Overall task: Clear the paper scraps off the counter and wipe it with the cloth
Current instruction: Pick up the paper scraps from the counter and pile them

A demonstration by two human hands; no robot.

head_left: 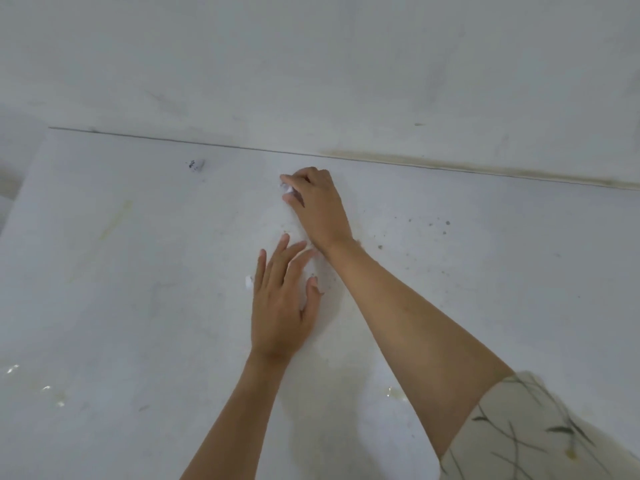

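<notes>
Three paper scraps show on the pale bench [138, 306]. Farthest left, one crumpled scrap with dark print [196, 165] lies alone near the back edge, well apart from both hands. Next, a small white scrap [248, 282] sits just beside the little-finger side of the left hand [282, 306], which lies flat on the bench with its fingers straight and spread, holding nothing. To the right and farther back, the right hand [317, 207] has its fingers curled around a third white scrap [288, 189], pinching it at the bench surface. Right of that hand, dark specks [429, 230] dot the bench. A brownish stain [450, 164] runs along the seam below the wall [311, 64]. One patterned sleeve [540, 431] covers the right upper arm.
</notes>
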